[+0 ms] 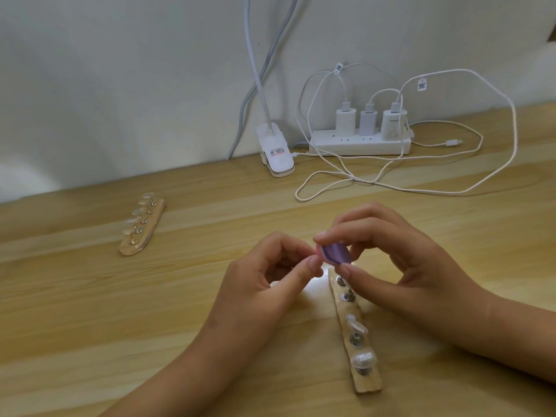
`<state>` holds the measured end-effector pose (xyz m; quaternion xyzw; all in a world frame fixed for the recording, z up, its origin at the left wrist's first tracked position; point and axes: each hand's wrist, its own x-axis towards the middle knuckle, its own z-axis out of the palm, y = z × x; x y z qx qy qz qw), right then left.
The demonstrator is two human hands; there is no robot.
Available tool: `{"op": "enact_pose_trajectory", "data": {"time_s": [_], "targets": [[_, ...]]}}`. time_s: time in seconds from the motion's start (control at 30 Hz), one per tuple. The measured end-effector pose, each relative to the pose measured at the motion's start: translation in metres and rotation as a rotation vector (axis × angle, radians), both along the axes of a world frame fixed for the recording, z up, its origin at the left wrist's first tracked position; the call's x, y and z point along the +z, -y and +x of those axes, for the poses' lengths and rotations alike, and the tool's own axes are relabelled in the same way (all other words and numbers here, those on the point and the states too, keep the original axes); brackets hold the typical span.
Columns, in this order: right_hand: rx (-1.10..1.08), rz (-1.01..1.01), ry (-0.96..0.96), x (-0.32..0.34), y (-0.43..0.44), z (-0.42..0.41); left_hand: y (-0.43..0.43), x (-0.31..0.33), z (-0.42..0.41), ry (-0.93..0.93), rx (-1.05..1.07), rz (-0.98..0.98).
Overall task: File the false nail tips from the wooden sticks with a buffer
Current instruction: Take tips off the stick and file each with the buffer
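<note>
Far left: tan wooden stick (149, 233) with five clear false nail tips (135, 212) on metal pins, well apart from both hands. Left hand (270, 275): thumb and forefinger pressed together at the buffer's edge; can't tell if a tip sits between them. Right hand (391, 266) pinches the small purple oval buffer (336, 252), just above the far end of a second wooden stick (368, 383). Two clear tips (362, 359) sit on it; right thumb covers part of its far end. Behind: white clip lamp (275, 152), white power strip (359, 144), looping white cables (451, 192).
</note>
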<state>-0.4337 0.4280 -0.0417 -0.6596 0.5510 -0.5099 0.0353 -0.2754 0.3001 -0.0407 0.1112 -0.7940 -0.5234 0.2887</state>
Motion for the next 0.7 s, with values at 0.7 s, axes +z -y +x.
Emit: {"op": "enact_pose_trajectory", "data": {"time_s": [0.7], "targets": [[0.044,-0.067,0.025,-0.0043,0.0023,0.0048,0.0000,-0.0026,-0.0027,-0.066,-0.031,0.004]]}}
